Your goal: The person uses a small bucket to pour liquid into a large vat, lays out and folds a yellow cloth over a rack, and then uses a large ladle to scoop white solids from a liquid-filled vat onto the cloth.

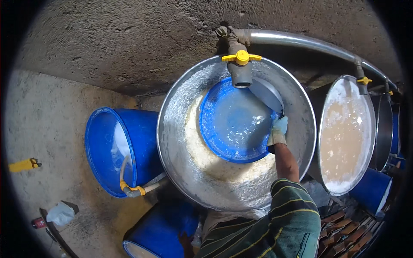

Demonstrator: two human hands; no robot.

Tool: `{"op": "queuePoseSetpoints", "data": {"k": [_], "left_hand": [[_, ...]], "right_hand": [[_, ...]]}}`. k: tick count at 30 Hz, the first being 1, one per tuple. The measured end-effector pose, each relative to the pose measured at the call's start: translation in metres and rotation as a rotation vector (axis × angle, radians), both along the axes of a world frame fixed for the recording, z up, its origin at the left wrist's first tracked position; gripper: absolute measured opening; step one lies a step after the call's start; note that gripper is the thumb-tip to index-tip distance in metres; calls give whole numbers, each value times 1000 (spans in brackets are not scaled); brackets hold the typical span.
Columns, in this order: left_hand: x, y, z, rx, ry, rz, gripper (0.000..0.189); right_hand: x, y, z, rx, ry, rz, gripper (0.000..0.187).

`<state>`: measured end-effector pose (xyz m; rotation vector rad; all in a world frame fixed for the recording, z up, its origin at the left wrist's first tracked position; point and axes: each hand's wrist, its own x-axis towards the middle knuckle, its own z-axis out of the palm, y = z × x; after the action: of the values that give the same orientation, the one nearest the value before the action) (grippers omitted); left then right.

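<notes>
My right hand [278,129], in a pale glove, is closed around the black handle of a metal scoop or pan [267,95]. Its grey rounded part leans over the back right rim of a round blue plastic tub [206,142]. Cloudy liquid [232,119] with bubbles fills the tub. Around it stands a large round metal vat [174,135], with a pale, wet, grainy layer [196,148] showing beside the tub. My left hand [185,241] hangs low in shadow near a blue barrel [174,219]; its fingers are unclear, and whether it touches the barrel cannot be told.
Over the vat's back rim hangs a pipe outlet with a yellow-handled valve [242,58], fed by a metal pipe [297,40]. Another vat [345,135] on the right holds brownish liquid and white foam. A blue barrel [145,138] with a hose [124,171] stands left. Bricks [345,232] lie lower right.
</notes>
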<state>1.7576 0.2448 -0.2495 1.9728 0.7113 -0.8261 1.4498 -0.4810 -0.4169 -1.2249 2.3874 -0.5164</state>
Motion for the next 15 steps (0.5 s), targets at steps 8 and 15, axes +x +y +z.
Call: {"op": "queuePoseSetpoints", "data": {"k": [8, 15], "left_hand": [[4, -32, 3, 102, -90, -196, 60], [-5, -6, -11, -163, -223, -90, 57]], "right_hand": [[-6, 52, -56, 714, -1144, -18, 28], [41, 163, 11, 779, -1331, 161, 18]]}}
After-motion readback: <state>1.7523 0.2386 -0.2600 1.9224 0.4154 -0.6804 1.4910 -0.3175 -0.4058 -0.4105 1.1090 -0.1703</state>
